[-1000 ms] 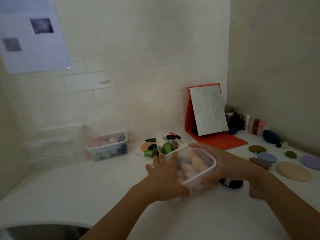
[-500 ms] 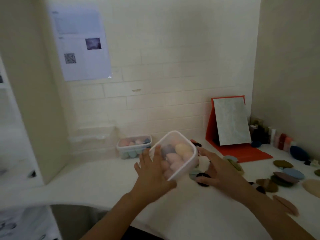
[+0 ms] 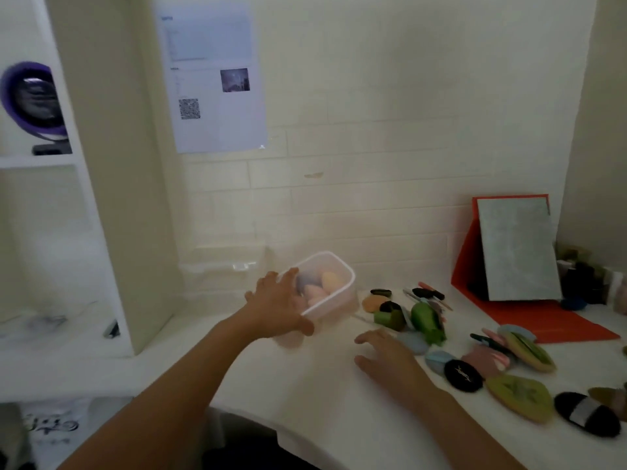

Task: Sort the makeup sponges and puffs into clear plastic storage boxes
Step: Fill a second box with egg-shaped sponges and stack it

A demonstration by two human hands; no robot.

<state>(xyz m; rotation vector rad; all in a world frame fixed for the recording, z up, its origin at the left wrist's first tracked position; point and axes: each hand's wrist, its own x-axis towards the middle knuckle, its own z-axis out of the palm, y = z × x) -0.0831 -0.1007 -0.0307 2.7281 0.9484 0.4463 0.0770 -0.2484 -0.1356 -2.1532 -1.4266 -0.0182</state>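
A clear plastic box (image 3: 339, 269) with pink, peach and purple egg-shaped sponges inside sits tilted near the back wall. My left hand (image 3: 276, 308) grips its near-left side. A blurred translucent shape shows beneath the box; what it is I cannot tell. My right hand (image 3: 383, 357) hovers just above the white table (image 3: 305, 385), fingers spread, holding nothing. Loose puffs lie to its right: a black puff with a gold logo (image 3: 463, 374), a green puff (image 3: 519, 395), a black puff with a silver band (image 3: 587, 415), a green sponge (image 3: 427, 320).
A mirror on a red stand (image 3: 519, 256) leans at the back right, with dark cosmetic bottles (image 3: 583, 283) beside it. A clear plastic piece (image 3: 224, 266) rests against the wall left of the box. White shelves (image 3: 40, 161) and a partition stand at the left.
The box has gone left and back toward the wall in my left hand. My right hand has let go of it and dropped toward the table. The view has swung left.
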